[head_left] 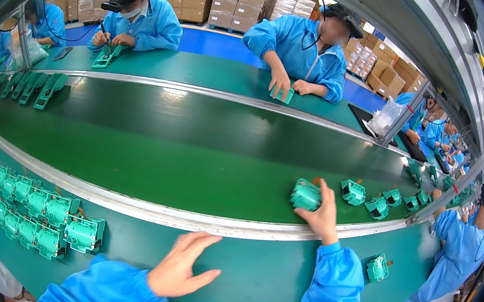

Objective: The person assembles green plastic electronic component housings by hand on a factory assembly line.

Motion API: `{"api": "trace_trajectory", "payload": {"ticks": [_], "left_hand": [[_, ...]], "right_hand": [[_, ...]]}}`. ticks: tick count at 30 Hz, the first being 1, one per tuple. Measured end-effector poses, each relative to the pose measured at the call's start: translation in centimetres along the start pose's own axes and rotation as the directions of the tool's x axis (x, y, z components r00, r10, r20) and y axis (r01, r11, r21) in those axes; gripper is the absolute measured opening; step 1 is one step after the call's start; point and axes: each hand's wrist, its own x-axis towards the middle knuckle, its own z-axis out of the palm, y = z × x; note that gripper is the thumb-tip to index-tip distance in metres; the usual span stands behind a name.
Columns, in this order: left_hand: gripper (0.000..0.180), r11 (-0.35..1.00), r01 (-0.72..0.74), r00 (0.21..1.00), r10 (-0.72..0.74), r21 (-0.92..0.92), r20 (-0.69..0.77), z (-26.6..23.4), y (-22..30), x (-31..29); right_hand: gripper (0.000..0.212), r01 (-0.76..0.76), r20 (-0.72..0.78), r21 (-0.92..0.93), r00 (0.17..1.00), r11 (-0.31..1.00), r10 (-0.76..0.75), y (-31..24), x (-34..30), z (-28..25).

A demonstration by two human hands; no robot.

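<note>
Right of the frame's centre, the right hand (324,215) holds a green housing (306,195) by one side, probably for firm grip; the left hand (182,267), lower centre, is empty, spread wide.

The scene is viewed from the wearer's head, downward and forward across the near worktop (262,276) and belt (161,159) to the far bench (204,69); the left hand (182,270) and right hand (323,218) are seen closely from above. Edges are bowed toward the dark fisheye rim.
</note>
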Motion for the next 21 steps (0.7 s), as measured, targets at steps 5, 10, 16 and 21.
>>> {"api": "trace_trajectory", "payload": {"ticks": [5, 10, 16, 21], "left_hand": [[0.072, 0.505, 0.250, 0.923, -0.383, -0.826, 0.046, 3.3, -3.2, 2.2], [0.076, 0.361, 0.112, 0.944, -0.329, -0.926, -0.014, 1.8, -3.7, 1.9], [0.072, 0.334, 0.064, 0.950, -0.309, -0.940, -0.046, 1.5, -4.0, 2.0], [0.073, 0.330, 0.055, 0.939, -0.338, -0.942, -0.064, 1.6, -4.4, 2.3]], "right_hand": [[0.085, 0.306, 0.088, 0.149, 0.943, 0.940, -0.321, -9.0, -2.7, 2.8], [0.080, 0.487, 0.039, 0.303, 0.852, 0.819, -0.522, -13.2, -5.8, 4.5], [0.073, 0.237, 0.102, 0.540, 0.934, 0.807, -0.343, -12.6, -6.0, 4.7], [0.060, -0.412, 0.446, 0.882, 0.886, 0.229, -0.129, -11.5, -6.6, 5.6]]}}
